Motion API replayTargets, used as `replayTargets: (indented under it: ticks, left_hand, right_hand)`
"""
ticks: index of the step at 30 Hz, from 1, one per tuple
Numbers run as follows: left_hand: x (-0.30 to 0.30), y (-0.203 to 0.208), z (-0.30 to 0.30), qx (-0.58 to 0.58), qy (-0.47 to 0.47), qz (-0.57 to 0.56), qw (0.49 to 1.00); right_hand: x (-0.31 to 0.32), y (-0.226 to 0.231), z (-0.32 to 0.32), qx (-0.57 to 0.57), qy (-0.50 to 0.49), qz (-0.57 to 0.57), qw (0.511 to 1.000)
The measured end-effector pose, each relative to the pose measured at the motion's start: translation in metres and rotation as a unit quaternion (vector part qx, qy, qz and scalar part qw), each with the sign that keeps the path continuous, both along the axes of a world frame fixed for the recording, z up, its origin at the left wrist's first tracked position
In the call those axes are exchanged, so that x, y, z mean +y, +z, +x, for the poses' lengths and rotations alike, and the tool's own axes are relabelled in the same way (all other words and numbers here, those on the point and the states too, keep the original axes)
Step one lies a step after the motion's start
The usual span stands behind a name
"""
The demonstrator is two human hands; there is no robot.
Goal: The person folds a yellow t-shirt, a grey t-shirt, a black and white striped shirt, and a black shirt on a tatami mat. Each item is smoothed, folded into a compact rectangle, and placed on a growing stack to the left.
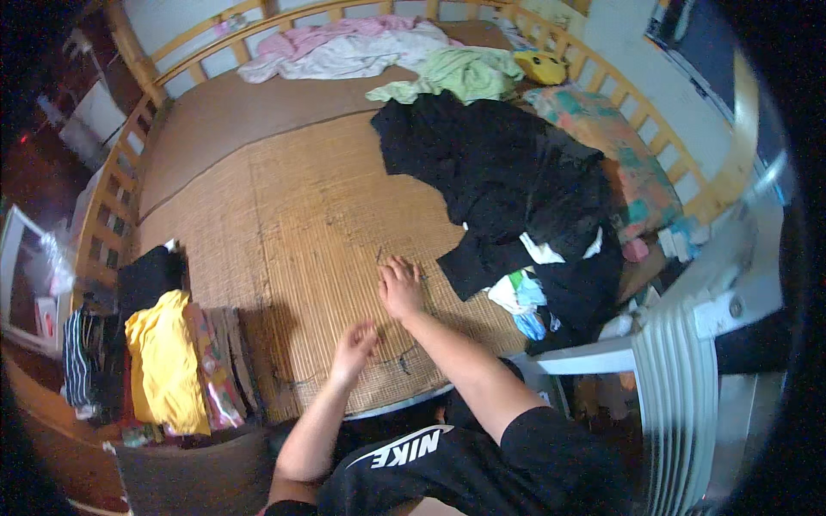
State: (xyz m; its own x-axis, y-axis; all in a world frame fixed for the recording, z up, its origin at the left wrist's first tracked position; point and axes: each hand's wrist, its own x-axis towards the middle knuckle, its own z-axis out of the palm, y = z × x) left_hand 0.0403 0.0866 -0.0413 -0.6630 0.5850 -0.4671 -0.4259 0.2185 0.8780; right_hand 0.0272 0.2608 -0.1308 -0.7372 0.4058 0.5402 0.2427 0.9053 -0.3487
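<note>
My right hand [400, 288] rests on the woven mat [318, 198], fingers spread and nothing in them. Just nearer to me and to its left, my left hand [354, 348] is held over the mat with loosely bent fingers, and I see nothing in it. To the right of my right hand lies a spread heap of black clothes [508, 163]. A small white, green and blue cloth [520, 301] sits at the heap's near edge. On the left is a row of folded clothes, with a yellow garment [168, 361] on top and striped dark cloth [77, 361] beside it.
Wooden rails [112, 206] border the bed. Pink and white bedding [344, 47] and a green cloth [465, 73] lie at the far end. A patterned pillow [615, 155] and a yellow plush item [540, 67] line the right side. A white metal ladder-like frame [594, 357] stands near right.
</note>
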Motion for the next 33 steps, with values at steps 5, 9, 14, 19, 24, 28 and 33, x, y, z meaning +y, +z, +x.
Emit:
replayTargets:
  ticks: [5,9,14,19,24,28,33]
  left_hand:
    - [0.012,-0.002,0.014,0.024,-0.013,0.011,1.000]
    - [0.013,0.004,0.014,0.044,-0.022,0.053,0.997]
    - [0.014,0.013,0.016,0.041,-0.033,0.067,0.996]
    - [0.012,0.014,0.015,0.043,-0.028,0.118,0.992]
    - [0.011,0.024,0.015,0.035,-0.034,0.129,0.991]
    - [0.006,0.029,0.004,0.007,-0.017,0.123,0.992]
    - [0.004,0.020,-0.010,-0.195,0.055,0.188,0.961]
  right_hand:
    - [0.067,0.061,0.007,0.022,-0.092,-0.091,0.991]
    - [0.153,0.151,0.026,0.118,-0.412,0.057,0.902]
    - [0.218,0.166,0.064,-0.003,-0.548,-0.020,0.836]
    - [0.219,0.171,0.059,0.054,-0.482,-0.059,0.873]
    - [0.163,0.190,0.038,0.268,-0.319,-0.065,0.907]
    - [0.081,0.188,0.028,0.295,-0.139,-0.166,0.931]
    - [-0.038,0.159,0.050,0.153,0.034,-0.302,0.940]
